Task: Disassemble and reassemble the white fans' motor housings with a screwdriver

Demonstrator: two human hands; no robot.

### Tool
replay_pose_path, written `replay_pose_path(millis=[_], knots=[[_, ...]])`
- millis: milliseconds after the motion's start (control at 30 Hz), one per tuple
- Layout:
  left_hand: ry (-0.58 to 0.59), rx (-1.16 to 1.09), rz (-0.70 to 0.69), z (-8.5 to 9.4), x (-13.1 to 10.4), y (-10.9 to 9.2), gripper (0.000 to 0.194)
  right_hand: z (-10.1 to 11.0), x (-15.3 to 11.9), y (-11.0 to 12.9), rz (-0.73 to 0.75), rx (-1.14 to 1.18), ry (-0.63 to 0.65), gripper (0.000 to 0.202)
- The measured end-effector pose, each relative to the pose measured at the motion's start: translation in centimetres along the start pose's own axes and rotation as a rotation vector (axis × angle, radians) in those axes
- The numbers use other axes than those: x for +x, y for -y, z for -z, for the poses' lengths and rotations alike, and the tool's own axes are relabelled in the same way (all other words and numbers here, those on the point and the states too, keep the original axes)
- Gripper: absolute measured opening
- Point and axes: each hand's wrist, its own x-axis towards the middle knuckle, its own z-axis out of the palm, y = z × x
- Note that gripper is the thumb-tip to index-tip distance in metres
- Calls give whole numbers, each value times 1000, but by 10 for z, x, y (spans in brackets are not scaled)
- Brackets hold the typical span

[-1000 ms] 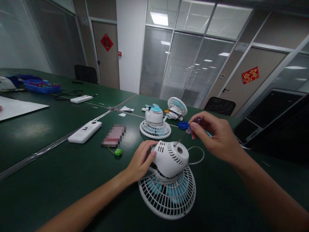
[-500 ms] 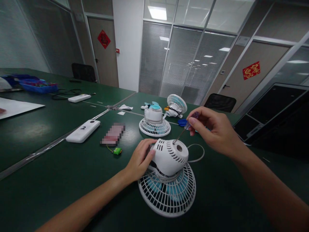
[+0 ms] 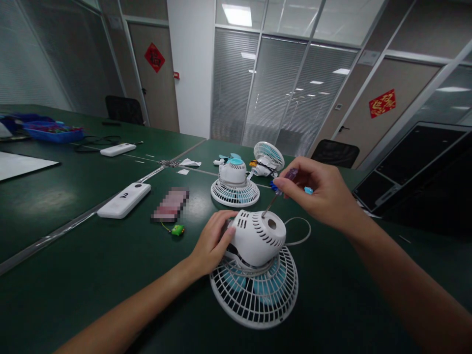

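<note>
Lying grille-down on the counter [image 3: 177, 305], toward five o'clock in the view, a white desk fan [image 3: 256, 269] is grasped on its housing's nine o'clock side by the left hand [image 3: 214, 241]. At two o'clock, a purple-handled screwdriver [image 3: 291, 174] is pinched by the right hand [image 3: 317, 189], its tip held beside a round hole [image 3: 272, 224].

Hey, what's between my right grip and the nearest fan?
A screwdriver, held in the right grip; its thin shaft slants down to the white housing of the nearest fan. The head view shows this.
</note>
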Motion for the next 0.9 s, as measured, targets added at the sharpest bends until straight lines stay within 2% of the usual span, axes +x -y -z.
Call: replay_pose_path(millis=[233, 433, 533, 900], knots=[[0, 5, 1, 0, 0, 0, 32, -8, 3, 0, 8, 233, -25, 37], [-26, 32, -4, -3, -2, 4, 35, -10, 8, 6, 194, 23, -82, 29], [-19, 44, -21, -3, -3, 5, 35, -12, 9, 6, 241, -4, -78, 28], [-6, 45, -30, -2, -3, 4, 36, -18, 3, 6, 79, 128, -114, 20]])
